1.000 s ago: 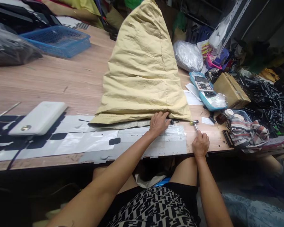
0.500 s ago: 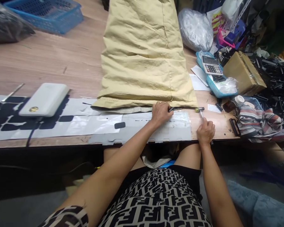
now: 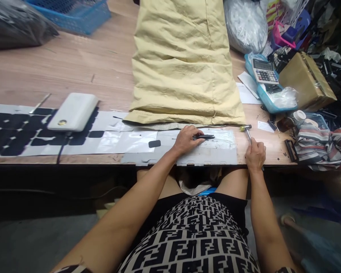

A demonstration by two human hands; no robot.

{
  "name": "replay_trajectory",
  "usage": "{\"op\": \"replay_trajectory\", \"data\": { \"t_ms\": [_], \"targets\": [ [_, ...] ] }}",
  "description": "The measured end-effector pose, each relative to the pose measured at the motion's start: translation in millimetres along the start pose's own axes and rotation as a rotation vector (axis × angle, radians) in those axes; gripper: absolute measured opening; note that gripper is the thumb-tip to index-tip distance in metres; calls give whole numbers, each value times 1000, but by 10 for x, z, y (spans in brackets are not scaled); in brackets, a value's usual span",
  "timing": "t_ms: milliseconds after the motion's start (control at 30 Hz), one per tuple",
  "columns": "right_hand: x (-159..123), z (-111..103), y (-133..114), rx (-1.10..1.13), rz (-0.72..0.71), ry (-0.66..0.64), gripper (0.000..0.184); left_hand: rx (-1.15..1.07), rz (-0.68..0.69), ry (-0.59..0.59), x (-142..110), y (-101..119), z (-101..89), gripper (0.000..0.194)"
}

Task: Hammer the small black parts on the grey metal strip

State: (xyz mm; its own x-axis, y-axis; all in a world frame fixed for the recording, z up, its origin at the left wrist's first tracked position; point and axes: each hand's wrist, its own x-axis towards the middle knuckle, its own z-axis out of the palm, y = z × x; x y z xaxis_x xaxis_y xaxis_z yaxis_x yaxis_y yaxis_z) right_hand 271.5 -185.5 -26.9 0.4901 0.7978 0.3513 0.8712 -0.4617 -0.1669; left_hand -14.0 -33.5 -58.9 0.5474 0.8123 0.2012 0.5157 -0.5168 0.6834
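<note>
My left hand (image 3: pixel 189 139) is closed on a slim black piece (image 3: pixel 207 137), whose end sticks out to the right of the fingers. It rests over a grey board (image 3: pixel 170 157) at the table's front edge, just below the open mouth of a yellow cloth sack (image 3: pixel 182 76). In my right hand (image 3: pixel 255 153) is a small hammer (image 3: pixel 246 129) with a yellow-tipped head, its handle wrapped by my fingers and its head lying at the table top. A small black rounded pad (image 3: pixel 154 143) lies on the white sheet left of my left hand.
A white power bank (image 3: pixel 73 112) with a cable sits on a sheet of black pads (image 3: pixel 11 131) at left. A blue basket (image 3: pixel 74 17) stands behind. At right are a calculator (image 3: pixel 265 71), a cardboard box (image 3: pixel 307 81), a capped bottle (image 3: pixel 290 120) and a striped cloth (image 3: pixel 315 146).
My left hand has come away from the sack's mouth onto the board, and more of the black piece shows. The right hand keeps the hammer. The whole view has shifted.
</note>
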Motion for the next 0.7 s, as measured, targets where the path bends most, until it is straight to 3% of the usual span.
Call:
{"op": "replay_trajectory", "data": {
  "t_ms": [167, 300, 467, 700],
  "targets": [
    [-250, -216, -277, 403, -79, 36, 44, -32, 6, 4, 26, -62, 29, 20],
    [-529, -357, -681, 625, -197, -125, 39, -70, 0, 2, 25, -94, 42, 19],
    [-679, -317, -989, 657, -305, -175, 39, -104, -15, 6, 52, -85, 53, 21],
    [-696, -205, -1027, 578, -328, -192, 41, -82, -23, 8, 71, -52, 53, 16]
  ]
}}
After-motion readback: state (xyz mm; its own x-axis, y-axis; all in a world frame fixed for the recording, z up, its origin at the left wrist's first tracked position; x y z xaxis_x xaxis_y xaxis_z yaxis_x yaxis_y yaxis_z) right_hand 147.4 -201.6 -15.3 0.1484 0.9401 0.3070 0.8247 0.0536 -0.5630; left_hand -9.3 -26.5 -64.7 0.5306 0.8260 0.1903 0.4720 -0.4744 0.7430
